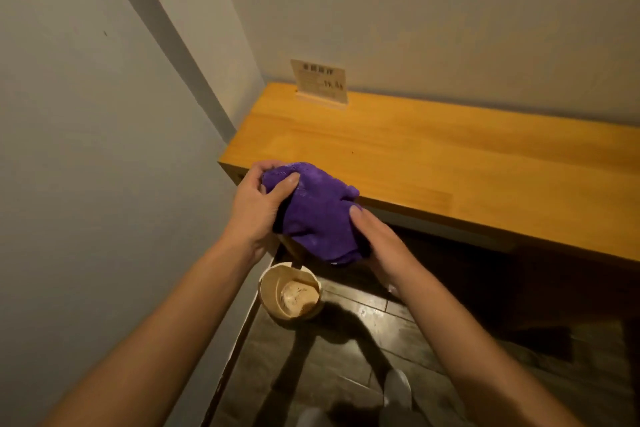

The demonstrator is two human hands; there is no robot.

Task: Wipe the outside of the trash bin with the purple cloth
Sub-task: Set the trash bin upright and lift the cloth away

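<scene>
1. Head view is filled mostly by pale walls (86, 149), which meet in a corner beyond and to the left of the hands.
2. A long wooden counter (450, 163) is seen running from just behind the hands away to the right, its near left corner partly hidden by the cloth.
3. Dark plank flooring (346, 357) is spread below both forearms, and the shadows of the arms are cast across it.
4. A purple cloth (317, 215) is held bunched between the two hands, raised at about the level of the counter's front edge.
5. The left hand (258, 204) is closed on the cloth's upper left end, with the thumb pressed on top and the fingers curled behind the fabric.
6. The right hand (379, 243) is cupped against the cloth's lower right side; its thumb is laid on the fabric and its fingers are hidden beneath, so a loose grasp is shown rather than a tight fist.
7. The trash bin (291, 291), a small round tan container, is stood on the floor directly below the hands, close to the left wall's skirting. Crumpled pale rubbish is seen inside it. It is not touched by the cloth.
8. A small card sign (320, 83) on a wooden base is set at the counter's far edge, against the wall, well beyond the hands; its print cannot be read.
</scene>
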